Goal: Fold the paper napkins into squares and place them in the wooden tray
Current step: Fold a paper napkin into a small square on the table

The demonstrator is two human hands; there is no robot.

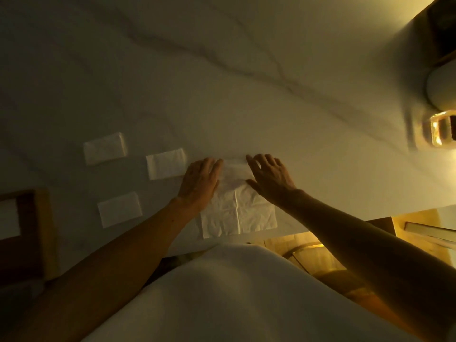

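Napkin in hand [238, 213]: an open white sheet lay at the near edge of the table [271, 82], its far edge turned over on itself under the fingers; it looked thin, soft, very light and easy to tear or crumple.
Wooden tray [40, 230]: sat at the near left, cut off by the frame, with something pale inside.
Folded napkins: three small rectangles lay left of the hands, one far left [104, 148], one just beside the left hand [165, 163], one nearer [119, 209].
Left hand [201, 182]: flat, fingers spread, pressing the sheet's left far part, gripping nothing.
Right hand [270, 177]: flat likewise on the right far part.
Where to hold: probably the corners or a folded edge, pinched lightly.
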